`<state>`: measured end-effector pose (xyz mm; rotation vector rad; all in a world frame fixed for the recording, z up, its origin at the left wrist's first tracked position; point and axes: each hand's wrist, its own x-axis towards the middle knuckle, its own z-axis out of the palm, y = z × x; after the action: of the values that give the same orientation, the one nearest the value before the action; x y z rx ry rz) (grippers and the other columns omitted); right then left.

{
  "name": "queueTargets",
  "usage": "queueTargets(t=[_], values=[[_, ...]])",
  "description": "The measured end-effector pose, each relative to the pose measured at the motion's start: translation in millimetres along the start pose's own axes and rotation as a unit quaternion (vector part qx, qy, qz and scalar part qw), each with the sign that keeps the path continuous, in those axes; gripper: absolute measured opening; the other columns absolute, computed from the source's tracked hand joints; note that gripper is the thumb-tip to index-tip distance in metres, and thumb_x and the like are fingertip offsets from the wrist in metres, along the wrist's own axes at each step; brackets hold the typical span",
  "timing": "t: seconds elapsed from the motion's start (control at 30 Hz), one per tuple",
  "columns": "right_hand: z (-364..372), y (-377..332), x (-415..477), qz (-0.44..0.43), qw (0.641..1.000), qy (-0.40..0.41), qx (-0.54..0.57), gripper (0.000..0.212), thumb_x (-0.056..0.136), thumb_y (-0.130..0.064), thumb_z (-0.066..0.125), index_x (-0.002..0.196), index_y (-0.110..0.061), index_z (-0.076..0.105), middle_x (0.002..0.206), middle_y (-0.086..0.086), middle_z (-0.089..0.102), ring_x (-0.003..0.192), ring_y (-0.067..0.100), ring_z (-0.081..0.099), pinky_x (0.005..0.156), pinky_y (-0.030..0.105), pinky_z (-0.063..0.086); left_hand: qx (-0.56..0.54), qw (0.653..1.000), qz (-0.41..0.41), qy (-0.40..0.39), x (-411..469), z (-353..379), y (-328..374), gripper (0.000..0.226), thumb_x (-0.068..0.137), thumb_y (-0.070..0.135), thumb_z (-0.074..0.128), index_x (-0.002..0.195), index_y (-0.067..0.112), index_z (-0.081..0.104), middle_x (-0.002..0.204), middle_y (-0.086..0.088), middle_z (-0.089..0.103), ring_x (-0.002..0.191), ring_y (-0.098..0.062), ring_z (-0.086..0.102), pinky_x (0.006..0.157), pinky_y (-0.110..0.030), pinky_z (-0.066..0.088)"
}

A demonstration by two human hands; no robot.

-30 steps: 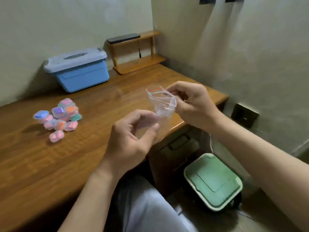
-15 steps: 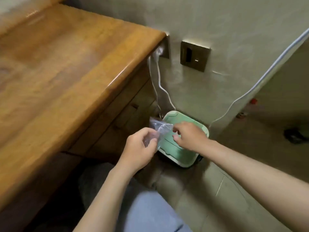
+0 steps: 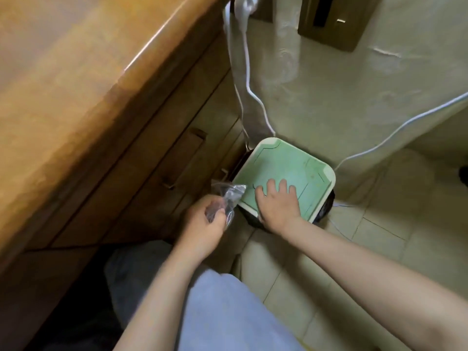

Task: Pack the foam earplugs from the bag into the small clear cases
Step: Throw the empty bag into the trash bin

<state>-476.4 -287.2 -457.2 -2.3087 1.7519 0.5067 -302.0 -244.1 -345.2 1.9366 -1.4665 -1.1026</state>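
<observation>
My left hand [image 3: 206, 221] grips a crumpled clear plastic bag [image 3: 229, 195] low beside the desk, close to the near left corner of a bin. I see nothing inside the bag. My right hand [image 3: 277, 201] lies flat with spread fingers on the bin's green lid [image 3: 291, 165]. The small clear cases and the earplugs are out of view.
The wooden desk [image 3: 76, 84] fills the left side, with drawers [image 3: 177, 158] under its edge. White cables [image 3: 243, 72] hang down the wall to the floor behind the bin. A wall socket plate [image 3: 331, 21] sits at the top. Tiled floor [image 3: 367, 249] lies to the right.
The view swung from the desktop down to the floor. My right hand let go of the bag and came down onto the bin lid. The left hand lowered the bag beside the bin.
</observation>
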Motion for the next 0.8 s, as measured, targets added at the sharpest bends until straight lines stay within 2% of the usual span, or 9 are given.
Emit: queueTargets(t=[0.07, 0.17, 0.33, 0.47, 0.57, 0.63, 0.67, 0.73, 0.8], values=[[-1, 4, 2, -0.008, 1.0, -0.001, -0.003, 0.07, 0.073, -0.042, 0.07, 0.131, -0.01, 0.046, 0.13, 0.023, 0.049, 0.112, 0.046, 0.048, 0.088, 0.048, 0.04, -0.012, 1.0, -0.01, -0.008, 1, 3, -1, 0.035, 0.094, -0.001, 0.06, 0.084, 0.033, 0.059, 0.091, 0.013, 0.064, 0.087, 0.001, 0.061, 0.075, -0.011, 0.044], [-11, 7, -1, -0.013, 1.0, 0.005, -0.001, 0.069, 0.073, -0.046, 0.066, 0.128, -0.01, 0.046, 0.125, 0.021, 0.051, 0.106, 0.043, 0.049, 0.083, 0.046, 0.04, -0.015, 1.0, -0.017, -0.015, 2, 3, 4, 0.026, 0.095, 0.003, 0.06, 0.092, 0.029, 0.06, 0.092, 0.013, 0.063, 0.087, 0.004, 0.058, 0.072, -0.006, 0.043], [-58, 30, -13, -0.053, 0.997, 0.045, 0.045, 0.058, 0.079, -0.055, 0.052, 0.12, -0.014, 0.05, 0.11, 0.012, 0.056, 0.094, 0.034, 0.055, 0.077, 0.041, 0.042, -0.029, 0.999, -0.025, 0.011, 5, 1, 13, 0.02, 0.094, 0.007, 0.062, 0.094, 0.026, 0.066, 0.093, 0.011, 0.067, 0.09, -0.001, 0.062, 0.079, -0.021, 0.049], [-110, 73, -10, -0.049, 0.986, 0.12, 0.105, 0.038, 0.083, -0.042, 0.052, 0.106, -0.012, 0.059, 0.099, 0.013, 0.058, 0.094, 0.035, 0.059, 0.078, 0.04, 0.045, -0.112, 0.99, -0.082, 0.016, 12, 7, 22, 0.015, 0.094, 0.008, 0.065, 0.095, 0.021, 0.07, 0.092, 0.004, 0.071, 0.082, -0.005, 0.066, 0.07, -0.017, 0.05], [-133, 100, 0, -0.016, 0.972, 0.173, 0.157, 0.026, 0.087, -0.025, 0.052, 0.105, -0.01, 0.062, 0.096, 0.014, 0.059, 0.096, 0.037, 0.059, 0.078, 0.04, 0.046, -0.209, 0.964, -0.166, -0.02, 20, 23, 30, 0.013, 0.091, 0.008, 0.068, 0.097, 0.02, 0.07, 0.09, -0.004, 0.073, 0.077, -0.014, 0.07, 0.067, -0.028, 0.055], [-137, 113, 7, -0.007, 0.967, 0.18, 0.18, 0.023, 0.09, -0.023, 0.049, 0.105, -0.01, 0.061, 0.094, 0.014, 0.059, 0.095, 0.038, 0.06, 0.075, 0.042, 0.049, -0.252, 0.946, -0.196, -0.047, 25, 39, 39, 0.011, 0.084, 0.012, 0.07, 0.094, 0.016, 0.07, 0.091, -0.011, 0.074, 0.084, -0.029, 0.07, 0.076, -0.044, 0.058], [-137, 117, 9, -0.003, 0.965, 0.184, 0.188, 0.022, 0.09, -0.023, 0.049, 0.105, -0.011, 0.06, 0.094, 0.015, 0.06, 0.094, 0.039, 0.06, 0.074, 0.042, 0.051, -0.27, 0.94, -0.203, -0.056, 28, 48, 43, 0.009, 0.084, 0.012, 0.069, 0.093, 0.013, 0.07, 0.091, -0.012, 0.075, 0.085, -0.03, 0.07, 0.082, -0.049, 0.058], [-136, 124, 11, 0.005, 0.96, 0.192, 0.202, 0.022, 0.091, -0.024, 0.048, 0.106, -0.012, 0.06, 0.094, 0.014, 0.06, 0.093, 0.039, 0.06, 0.074, 0.043, 0.052, -0.321, 0.916, -0.232, -0.066, 34, 64, 51, 0.008, 0.094, 0.008, 0.061, 0.094, 0.01, 0.068, 0.093, -0.009, 0.075, 0.088, -0.022, 0.07, 0.089, -0.045, 0.057], [-133, 127, 10, 0.004, 0.958, 0.192, 0.214, 0.024, 0.092, -0.025, 0.048, 0.107, -0.013, 0.061, 0.094, 0.014, 0.062, 0.094, 0.039, 0.06, 0.075, 0.044, 0.053, -0.359, 0.889, -0.274, -0.081, 40, 76, 55, 0.011, 0.1, 0.016, 0.055, 0.101, 0.015, 0.066, 0.104, -0.005, 0.074, 0.098, -0.016, 0.068, 0.092, -0.041, 0.055]])
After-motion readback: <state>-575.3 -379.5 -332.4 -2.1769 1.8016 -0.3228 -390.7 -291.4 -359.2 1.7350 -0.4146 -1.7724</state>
